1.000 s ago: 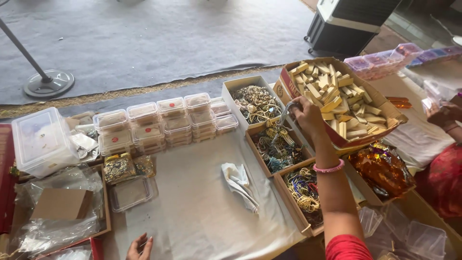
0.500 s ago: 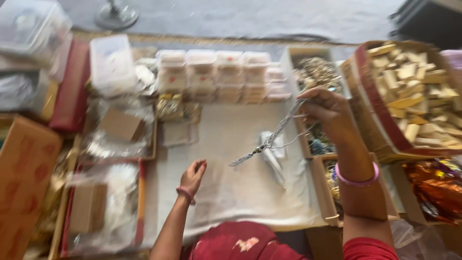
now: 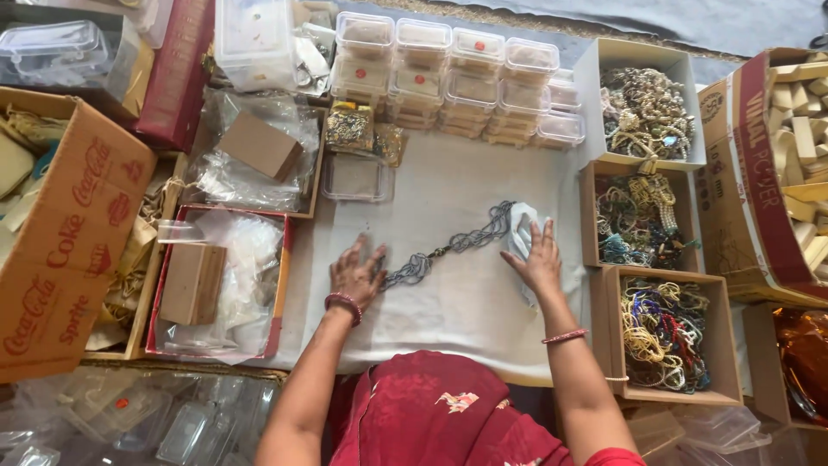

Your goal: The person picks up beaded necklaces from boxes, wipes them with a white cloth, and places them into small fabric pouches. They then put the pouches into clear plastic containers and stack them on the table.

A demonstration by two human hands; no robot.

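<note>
A dark beaded chain [image 3: 457, 242] lies stretched on the pale cloth [image 3: 466, 302] that covers the counter, its long axis running on a slant from lower left up to upper right. The left hand [image 3: 358, 274] rests flat at the lower end, where the chain bunches into a small coil; its fingers [image 3: 379, 257] are spread and press down on the coil rather than close round anything. The right hand [image 3: 539, 259] lies at the upper end, palm down with fingers spread wide, on a folded white wrapper [image 3: 520, 233] that the chain's far end runs up to. Whether that end sits under the wrapper or only against it is hard to tell from here. So each hand has one end of the chain, and the free middle spans the gap between them. To the right stand open cardboard boxes of necklaces [image 3: 642, 220], just beside the right hand; stacks of small clear plastic boxes [image 3: 448, 73] line the far edge of the cloth.
</note>
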